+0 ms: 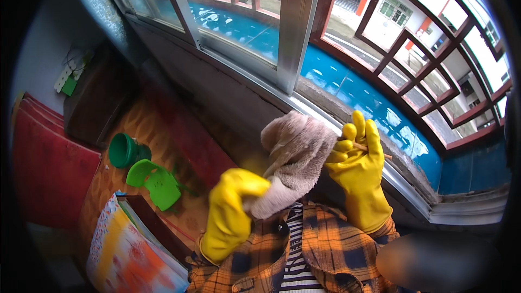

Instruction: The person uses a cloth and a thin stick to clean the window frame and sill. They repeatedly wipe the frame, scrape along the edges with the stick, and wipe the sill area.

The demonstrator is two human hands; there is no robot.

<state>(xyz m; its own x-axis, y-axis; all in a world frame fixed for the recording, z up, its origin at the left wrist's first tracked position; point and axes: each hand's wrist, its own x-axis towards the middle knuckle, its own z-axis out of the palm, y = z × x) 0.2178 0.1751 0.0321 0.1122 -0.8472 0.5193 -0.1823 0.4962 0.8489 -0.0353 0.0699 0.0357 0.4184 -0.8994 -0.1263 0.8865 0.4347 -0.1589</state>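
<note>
1. At the far left, a red padded mat [46,168] lies along the wall, and a white power strip with a green plug [68,76] hangs above it.
2. On the orange patterned floor [141,125] you have a round green plastic cup [124,150] lying on its side, and just beside it a bright green plastic stool [154,182] tipped over.
3. Below those, a colourful printed cloth [127,255] covers the corner of a dark piece of furniture.
4. Your left hand [234,209], in a yellow rubber glove, is closed around the lower end of a fluffy beige-pink cloth [293,154], fingers curled tight on it.
5. That cloth stands up between your two hands, in front of your chest and just below the window sill [347,109]; its upper end touches your right glove.
6. Your right hand [358,157], also in a yellow rubber glove, is clenched on a thin brown wooden stick [374,151] that pokes out to the right of the fingers.
7. Beyond your hands, the sliding aluminium window frame [296,27] is open, with a dark red metal grille [412,49] outside over a wet blue ledge [358,95].
</note>
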